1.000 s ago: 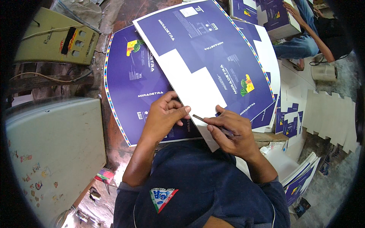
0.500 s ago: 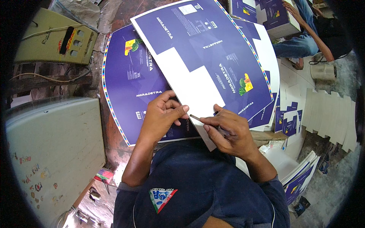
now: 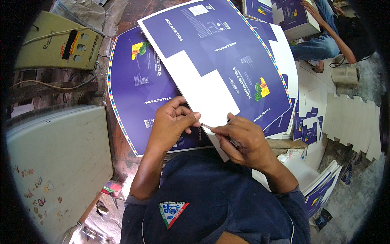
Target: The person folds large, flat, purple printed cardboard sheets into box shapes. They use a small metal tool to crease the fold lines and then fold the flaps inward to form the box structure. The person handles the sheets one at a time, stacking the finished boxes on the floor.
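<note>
Head view looks down on a worktable where a large purple printed sheet (image 3: 219,53) with a white stepped panel lies skewed on top of a second purple sheet (image 3: 138,101) of the same kind. Since a second ago the top sheet has turned slightly and slid a little toward the person, its near white corner now tucked under both hands; the sheet beneath has not moved. Left hand (image 3: 172,124) lies flat, fingers curled and thumb stretched out, pressing the near edge of the top sheet down. Right hand (image 3: 243,140) is closed around a thin metal blade (image 3: 206,126), whose tip shows between the two thumbs and touches the white panel near its edge; the hands have stayed almost where they were. Judging from this, the work on the sheet's near edge is under way and the small shift is only a re-seating of the sheet. Off to the right, stacks of cut white blanks (image 3: 353,122) lie on the floor, and another person's arm (image 3: 337,36) rests by a purple box (image 3: 292,20).
</note>
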